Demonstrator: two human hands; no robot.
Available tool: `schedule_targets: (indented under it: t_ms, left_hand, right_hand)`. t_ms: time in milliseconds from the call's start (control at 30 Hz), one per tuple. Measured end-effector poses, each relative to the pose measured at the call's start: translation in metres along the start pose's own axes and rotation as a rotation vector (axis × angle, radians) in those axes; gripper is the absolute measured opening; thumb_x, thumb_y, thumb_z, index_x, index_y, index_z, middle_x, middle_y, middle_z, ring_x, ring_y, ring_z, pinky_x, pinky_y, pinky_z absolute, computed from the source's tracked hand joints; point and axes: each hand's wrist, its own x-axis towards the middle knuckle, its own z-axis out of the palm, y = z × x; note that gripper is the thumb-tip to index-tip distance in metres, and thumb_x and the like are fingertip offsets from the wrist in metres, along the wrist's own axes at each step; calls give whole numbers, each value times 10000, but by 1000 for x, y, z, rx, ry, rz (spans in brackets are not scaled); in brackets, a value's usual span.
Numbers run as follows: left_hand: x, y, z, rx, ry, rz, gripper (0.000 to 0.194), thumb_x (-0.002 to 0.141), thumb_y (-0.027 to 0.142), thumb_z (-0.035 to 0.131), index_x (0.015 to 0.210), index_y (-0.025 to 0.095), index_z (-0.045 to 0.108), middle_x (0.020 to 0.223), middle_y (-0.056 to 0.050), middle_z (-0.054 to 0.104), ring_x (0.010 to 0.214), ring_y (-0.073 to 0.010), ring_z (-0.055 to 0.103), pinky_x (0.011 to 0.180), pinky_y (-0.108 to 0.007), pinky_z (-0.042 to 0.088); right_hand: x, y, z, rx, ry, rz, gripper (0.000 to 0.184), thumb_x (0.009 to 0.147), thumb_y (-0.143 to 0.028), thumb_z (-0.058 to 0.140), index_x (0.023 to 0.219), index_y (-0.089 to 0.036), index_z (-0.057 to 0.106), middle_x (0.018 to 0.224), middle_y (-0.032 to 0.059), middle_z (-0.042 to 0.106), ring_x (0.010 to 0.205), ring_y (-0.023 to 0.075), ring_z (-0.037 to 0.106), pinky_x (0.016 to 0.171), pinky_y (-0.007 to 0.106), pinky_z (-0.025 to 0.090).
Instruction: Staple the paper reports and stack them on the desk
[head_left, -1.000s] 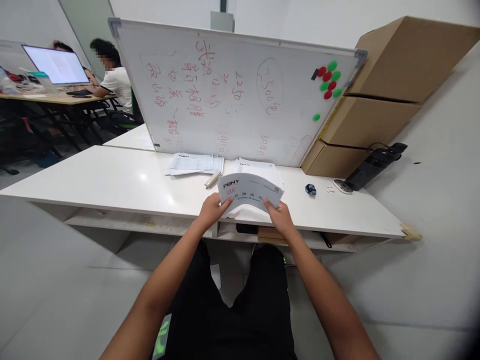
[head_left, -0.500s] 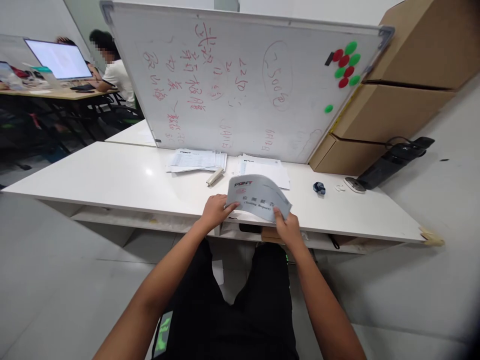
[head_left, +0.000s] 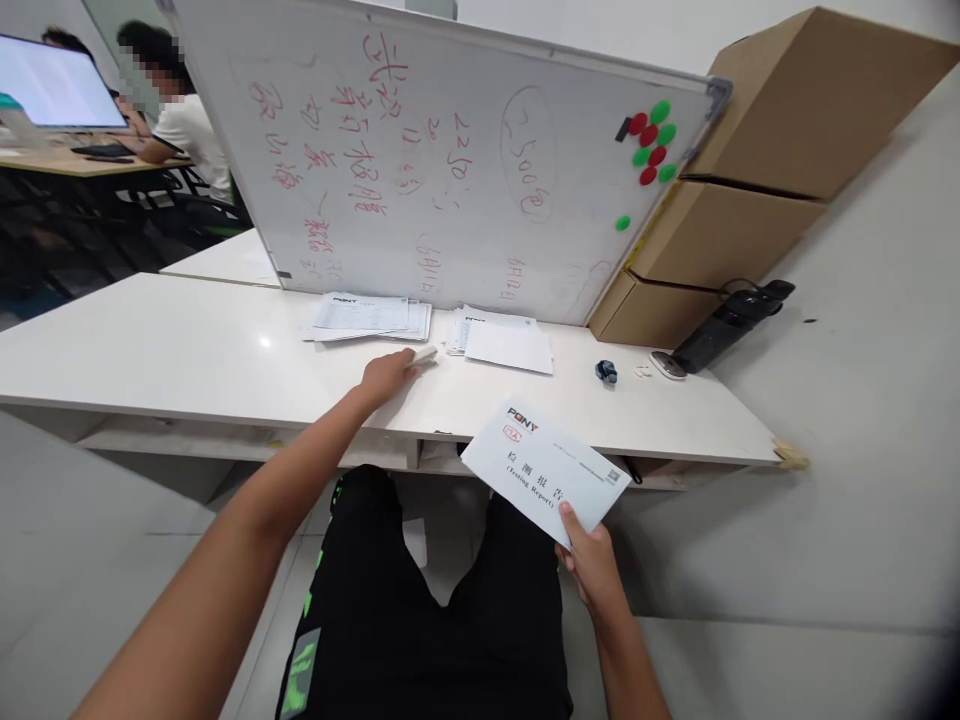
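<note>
My right hand (head_left: pixel 591 562) pinches a printed testing report (head_left: pixel 536 465) by its lower right corner, thumb on top. The sheets are white with a PONY logo and a red stamp, and hang tilted over the desk's front edge, above my lap. Over on the desk, my left hand (head_left: pixel 386 378) has its fingers closed around the near end of a beige stapler (head_left: pixel 425 356). The stapler's far end sticks out to the right; the rest is hidden by the hand. Just behind it lie a left stack of papers (head_left: pixel 367 318) and a right stack of papers (head_left: pixel 510 343).
A whiteboard (head_left: pixel 480 170) with red writing and magnets stands along the back of the white desk (head_left: pixel 187 340). Cardboard boxes (head_left: pixel 750 225) are stacked at the right, near a dark bottle (head_left: pixel 724 325) and a small dark blue object (head_left: pixel 606 372). A person (head_left: pixel 187 130) sits at another table.
My left hand has let go of the report and moved forward-left onto the stapler. My right hand has brought the report down and nearer, and it now lies flatter. The view has shifted right.
</note>
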Motion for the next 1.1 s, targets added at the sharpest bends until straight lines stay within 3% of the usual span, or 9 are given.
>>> schedule_targets:
  t_ms: [133, 200, 300, 400, 533, 700, 1100]
  left_hand:
    - [-35, -18, -3, 66, -14, 322, 364, 942, 450, 381, 1194, 233, 530, 1292, -78, 596, 1241, -236, 508, 1116, -397, 242]
    - [-48, -24, -4, 85, 0, 400, 397, 946, 452, 380, 1244, 227, 516, 1367, -81, 544, 1348, -217, 397, 1159, -396, 148]
    - [-53, -25, -11, 31, -42, 443, 457, 922, 509, 413, 1273, 234, 514, 1372, -69, 545, 1403, -224, 307, 1161, -427, 135]
    - [-42, -12, -22, -126, -62, 402, 583, 859, 628, 446, 1301, 253, 504, 1386, -48, 533, 1373, -264, 353, 1121, -440, 244]
    - [-17, 16, -24, -331, -24, 244, 644, 900, 662, 258, 1324, 237, 492, 1405, -57, 512, 1293, -260, 458, 1048, -398, 369]
    - [1, 30, -13, -360, -78, 157, 698, 907, 657, 174, 1403, 224, 409, 1531, -59, 331, 1460, -266, 127, 1130, -442, 258]
    - [-8, 24, -13, -461, -111, 177, 674, 926, 627, 125, 1456, 260, 322, 1567, -5, 246, 1456, -209, 162, 1153, -354, 217]
  right_hand:
    - [-3, -6, 6, -12, -139, 22, 455, 724, -566, 692, 865, -149, 576, 526, -51, 502, 361, 36, 306, 319, 192, 223]
    - [0, -10, 14, -14, -192, 28, 451, 729, -556, 692, 873, -146, 573, 551, -45, 510, 363, 31, 299, 323, 195, 223]
    - [10, -19, 28, -23, -237, 36, 451, 725, -547, 696, 869, -138, 571, 549, -44, 504, 361, 28, 287, 329, 204, 233]
    - [21, -29, 44, -16, -262, 24, 451, 714, -529, 708, 889, -137, 571, 552, -46, 502, 365, 30, 284, 331, 208, 237]
    - [31, -42, 60, -7, -298, 29, 441, 693, -505, 729, 881, -139, 568, 546, -55, 491, 368, 25, 275, 335, 203, 238]
    - [39, -51, 66, -37, -331, 28, 423, 707, -514, 714, 843, -148, 553, 503, -71, 451, 368, 31, 268, 329, 197, 221]
    - [43, -56, 66, -117, -358, 119, 423, 721, -508, 711, 843, -136, 549, 529, -65, 492, 349, 14, 276, 348, 195, 237]
